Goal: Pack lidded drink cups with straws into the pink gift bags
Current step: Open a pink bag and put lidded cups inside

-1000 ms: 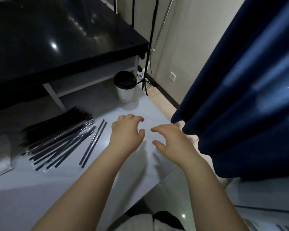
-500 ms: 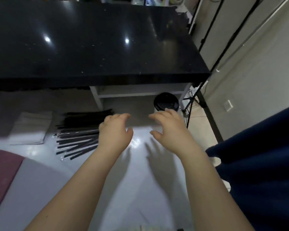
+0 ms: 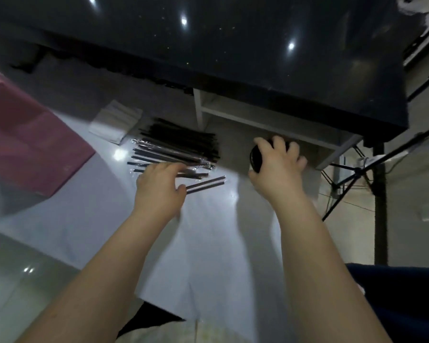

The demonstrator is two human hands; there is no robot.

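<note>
Gripping the cup (image 3: 256, 157) (near tabletop (image 3: 233, 50) edge) is the right hand (image 3: 279, 170).

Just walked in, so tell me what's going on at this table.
A person is gathering parts for packing. Their right hand is curled round the black-lidded cup beneath the black table. Their left hand lies, fingers straight, on the loose black straws. The pink bag sits at the left, untouched.
</note>
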